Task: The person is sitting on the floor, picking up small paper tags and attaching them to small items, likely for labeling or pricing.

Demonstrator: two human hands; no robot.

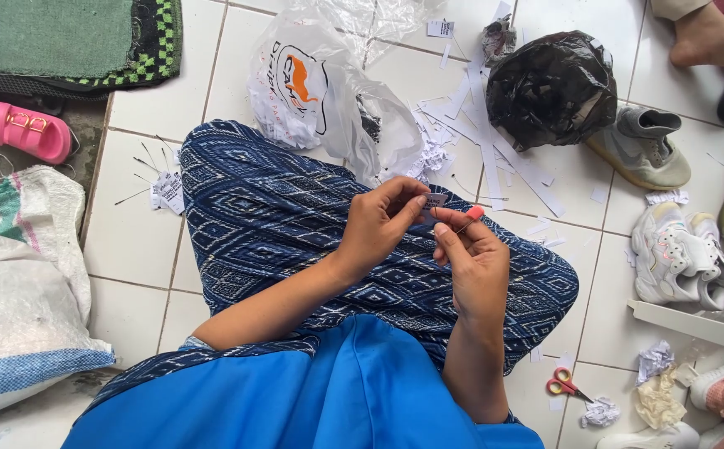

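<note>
I sit on a white tiled floor with a blue patterned cloth (pixel 279 224) over my legs. My left hand (pixel 378 224) pinches a small white paper tag (pixel 435 200) between thumb and fingers. My right hand (pixel 474 258) grips a thin tool with a red handle (pixel 471 216), its tip at the tag. Both hands meet above my right knee.
White paper strips (pixel 495 158) litter the tiles beyond my knees, beside a white plastic bag (pixel 320 91) and a black bag (pixel 549 87). More tags (pixel 166 191) lie left. Shoes (pixel 678 254) and red-handled scissors (pixel 565 385) are at right. A woven sack (pixel 12 291), pink sandal (pixel 21 129), another person's foot (pixel 711 37).
</note>
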